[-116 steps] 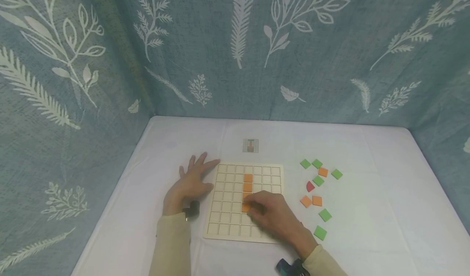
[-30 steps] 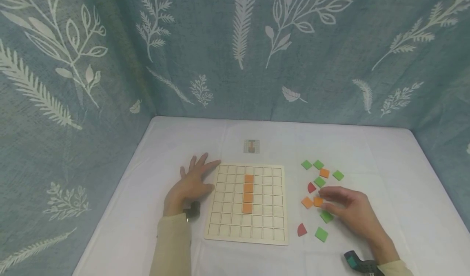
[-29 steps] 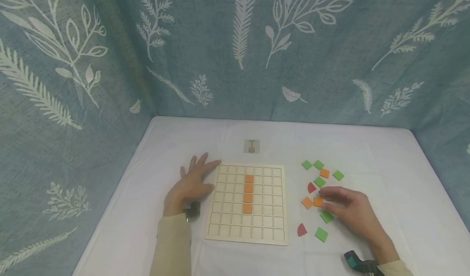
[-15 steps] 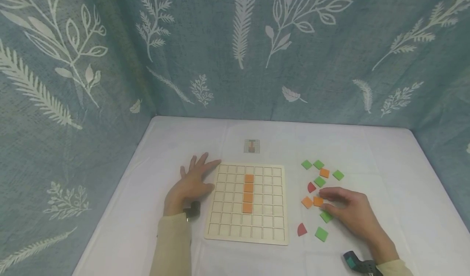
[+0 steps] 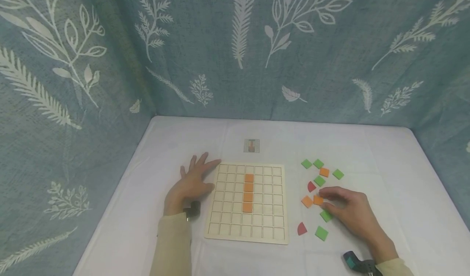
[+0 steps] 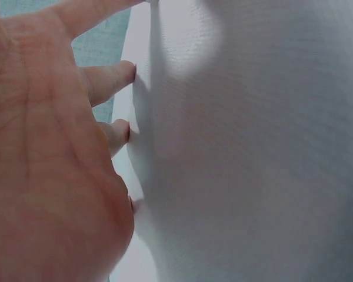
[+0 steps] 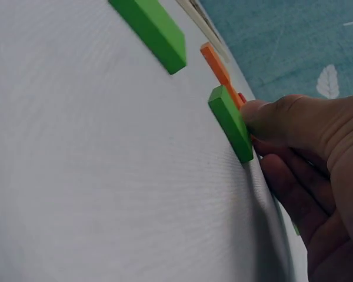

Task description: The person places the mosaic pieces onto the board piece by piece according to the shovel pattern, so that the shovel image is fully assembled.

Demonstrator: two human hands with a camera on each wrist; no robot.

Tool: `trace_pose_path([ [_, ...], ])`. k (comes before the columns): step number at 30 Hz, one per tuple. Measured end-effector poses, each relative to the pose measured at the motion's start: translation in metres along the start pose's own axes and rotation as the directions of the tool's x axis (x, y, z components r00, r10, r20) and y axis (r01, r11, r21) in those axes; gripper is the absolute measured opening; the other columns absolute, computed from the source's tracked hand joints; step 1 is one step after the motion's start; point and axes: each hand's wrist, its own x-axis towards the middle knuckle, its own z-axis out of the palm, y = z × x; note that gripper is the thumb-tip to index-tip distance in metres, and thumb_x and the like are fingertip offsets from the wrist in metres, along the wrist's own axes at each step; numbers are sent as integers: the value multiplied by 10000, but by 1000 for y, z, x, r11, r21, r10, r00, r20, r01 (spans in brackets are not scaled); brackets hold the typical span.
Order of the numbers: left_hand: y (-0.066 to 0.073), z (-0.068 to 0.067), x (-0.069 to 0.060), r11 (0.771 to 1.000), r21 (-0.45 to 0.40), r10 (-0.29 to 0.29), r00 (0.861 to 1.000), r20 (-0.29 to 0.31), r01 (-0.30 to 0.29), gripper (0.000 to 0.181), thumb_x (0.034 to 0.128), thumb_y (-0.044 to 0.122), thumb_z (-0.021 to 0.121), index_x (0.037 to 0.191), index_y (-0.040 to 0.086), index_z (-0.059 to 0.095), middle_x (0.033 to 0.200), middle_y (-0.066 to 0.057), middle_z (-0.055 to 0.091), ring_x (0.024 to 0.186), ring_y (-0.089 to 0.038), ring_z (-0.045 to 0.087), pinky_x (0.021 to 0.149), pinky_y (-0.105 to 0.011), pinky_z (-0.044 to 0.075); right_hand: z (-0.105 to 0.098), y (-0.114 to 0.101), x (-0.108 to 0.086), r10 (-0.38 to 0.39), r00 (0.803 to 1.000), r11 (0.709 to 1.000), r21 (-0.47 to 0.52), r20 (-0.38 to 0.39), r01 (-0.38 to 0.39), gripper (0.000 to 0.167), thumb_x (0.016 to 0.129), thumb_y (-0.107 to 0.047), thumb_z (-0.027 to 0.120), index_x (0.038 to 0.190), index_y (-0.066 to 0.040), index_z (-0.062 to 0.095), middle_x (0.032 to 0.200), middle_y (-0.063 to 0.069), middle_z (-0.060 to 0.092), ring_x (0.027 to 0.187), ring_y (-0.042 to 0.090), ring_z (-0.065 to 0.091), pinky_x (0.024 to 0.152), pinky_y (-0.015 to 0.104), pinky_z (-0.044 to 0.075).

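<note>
My left hand point(image 5: 191, 186) rests with spread fingers at the left edge of the wooden grid board point(image 5: 224, 231); the left wrist view shows the palm point(image 6: 47, 153) and the white cloth. Four squares aside, a column of several orange squares point(image 5: 248, 197) lies in the grid. At the right, my right hand point(image 5: 352, 210) has thumb and fingers at an orange square point(image 5: 318, 200) among the loose pieces. In the right wrist view, the thumb of the right hand point(image 7: 306, 153) meets that piece behind a green block point(image 7: 230, 123); the fingertips' far side is hidden.
Green squares point(image 5: 321, 233), other orange squares point(image 5: 307, 202) and two red quarter-round pieces point(image 5: 302, 228) lie right of the board. A small printed grid card point(image 5: 251, 145) lies behind it. A patterned blue-green curtain point(image 5: 205, 56) stands around the white table point(image 5: 183, 133).
Since the earliest frame, my right hand has moved from the orange column to the loose pieces at the right, uncovering the lower board and a red piece. My left hand has stayed in place.
</note>
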Motion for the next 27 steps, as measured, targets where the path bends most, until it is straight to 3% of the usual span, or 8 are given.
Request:
trace_pose_path([
  [13, 3, 0, -1, 1000, -7, 1, 1000, -3, -1, 839, 888, 90, 680, 1685, 214, 451, 1847, -202, 69, 1687, -511, -124, 1266, -796, -171, -2, -5, -1, 13, 999, 1000, 8, -38, -12, 357, 847, -82, 925, 1152, -248, 838, 1081, -121, 843, 1078, -69, 712, 963, -5, 426],
  [22, 0, -2, 0, 1000, -5, 8, 1000, 2, -8, 840, 890, 86, 684, 1686, 212, 448, 1848, -200, 63, 1687, -509, -126, 1266, -801, -164, -8, -27, 0, -10, 999, 997, 76, -32, 12, 382, 830, -27, 925, 1163, -191, 835, 1093, -59, 850, 1049, -60, 738, 977, -24, 440],
  [27, 0, -2, 0, 1000, -7, 14, 1000, 0, -14, 841, 888, 92, 686, 1686, 214, 449, 1847, -201, 73, 1688, -510, -120, 1264, -804, -163, -7, -42, -1, -36, 999, 993, 115, -38, 41, 345, 836, -83, 941, 1141, -213, 844, 1076, -78, 847, 1025, -30, 752, 978, -3, 463],
])
